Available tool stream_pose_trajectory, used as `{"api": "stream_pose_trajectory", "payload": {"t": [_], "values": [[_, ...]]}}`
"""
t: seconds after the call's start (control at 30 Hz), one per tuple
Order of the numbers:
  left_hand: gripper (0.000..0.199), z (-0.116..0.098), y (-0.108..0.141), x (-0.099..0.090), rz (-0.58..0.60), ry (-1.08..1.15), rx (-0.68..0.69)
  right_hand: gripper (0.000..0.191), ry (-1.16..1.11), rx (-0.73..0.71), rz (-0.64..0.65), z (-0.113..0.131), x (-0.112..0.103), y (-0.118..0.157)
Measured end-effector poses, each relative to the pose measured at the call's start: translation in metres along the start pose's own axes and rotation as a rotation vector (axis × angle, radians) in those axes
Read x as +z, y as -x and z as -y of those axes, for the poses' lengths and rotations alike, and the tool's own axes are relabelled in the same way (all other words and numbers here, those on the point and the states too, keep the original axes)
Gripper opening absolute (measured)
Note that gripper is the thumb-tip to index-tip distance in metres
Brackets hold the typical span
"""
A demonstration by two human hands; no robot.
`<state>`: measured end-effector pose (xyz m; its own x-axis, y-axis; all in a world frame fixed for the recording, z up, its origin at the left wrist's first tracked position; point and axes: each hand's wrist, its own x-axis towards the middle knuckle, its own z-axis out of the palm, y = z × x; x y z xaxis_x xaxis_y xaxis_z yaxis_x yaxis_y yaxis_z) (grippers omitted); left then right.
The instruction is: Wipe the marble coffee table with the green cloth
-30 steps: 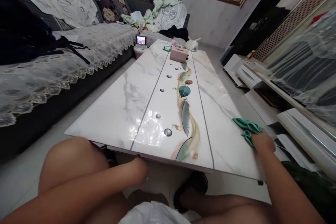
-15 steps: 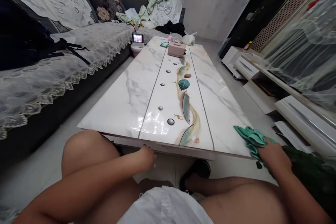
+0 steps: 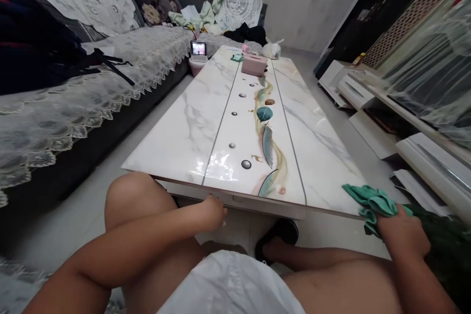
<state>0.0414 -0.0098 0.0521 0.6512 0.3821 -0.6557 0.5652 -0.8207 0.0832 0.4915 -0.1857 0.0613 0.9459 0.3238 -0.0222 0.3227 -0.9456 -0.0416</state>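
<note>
My right hand (image 3: 403, 228) is closed on a green cloth (image 3: 375, 201), whose loose folds lie over the near right corner of the long white marbled table (image 3: 176, 142). Part of the cloth hangs past the table's edge. My left hand (image 3: 212, 213) is just below the near edge of the table, above my legs, with its fingers curled in. No object shows in it, but the inside of the hand is hidden.
On the far part of the table are a pink box (image 3: 253, 65), a small green item (image 3: 237, 58) and a white plastic bag (image 3: 271, 50). A lace-covered sofa (image 3: 110, 68) runs along the left. A white cabinet (image 3: 423, 157) stands on the right.
The view has shifted, so the table and both hands appear further right. My right hand still holds the green cloth, now slightly more off the corner. My left hand keeps its curled shape.
</note>
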Motion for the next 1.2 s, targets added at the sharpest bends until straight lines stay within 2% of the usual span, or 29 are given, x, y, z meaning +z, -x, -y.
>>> {"api": "stream_pose_trajectory", "payload": {"t": [0.13,0.23,0.3,0.4,0.5,0.6,0.73,0.93,1.07,1.2], "values": [[0.044,-0.003,0.008,-0.005,0.014,-0.006,0.023,0.079,-0.077,0.158,0.026,-0.014,0.005,-0.044],[0.045,-0.006,0.014,-0.007,0.031,-0.02,0.038,0.079,-0.197,0.213,0.078,-0.027,0.011,-0.067],[0.046,-0.006,0.016,-0.008,0.04,-0.03,0.036,0.079,-0.216,0.209,0.073,-0.031,0.013,-0.064],[0.048,-0.006,0.02,-0.011,0.046,-0.038,0.029,0.074,-0.063,0.103,-0.029,-0.022,0.016,-0.033],[0.049,-0.006,0.026,-0.014,0.048,-0.024,0.02,0.069,0.086,-0.089,-0.156,-0.002,0.021,0.009],[0.049,-0.004,0.032,-0.014,0.029,0.014,0.027,0.077,0.166,-0.184,-0.184,0.015,0.024,0.028],[0.05,-0.001,0.038,-0.013,-0.017,0.044,0.043,0.076,0.212,-0.212,-0.174,0.033,0.019,0.014],[0.053,0.003,0.038,-0.015,0.024,0.077,0.015,0.055,0.248,-0.478,-0.183,0.094,0.014,0.002],[0.06,0.007,0.035,-0.011,0.067,0.119,0.015,0.06,0.191,-0.442,-0.208,0.141,0.011,-0.002],[0.066,0.011,0.04,-0.014,0.132,0.188,-0.005,0.059,0.141,-0.397,-0.196,0.18,0.004,-0.025]]}}
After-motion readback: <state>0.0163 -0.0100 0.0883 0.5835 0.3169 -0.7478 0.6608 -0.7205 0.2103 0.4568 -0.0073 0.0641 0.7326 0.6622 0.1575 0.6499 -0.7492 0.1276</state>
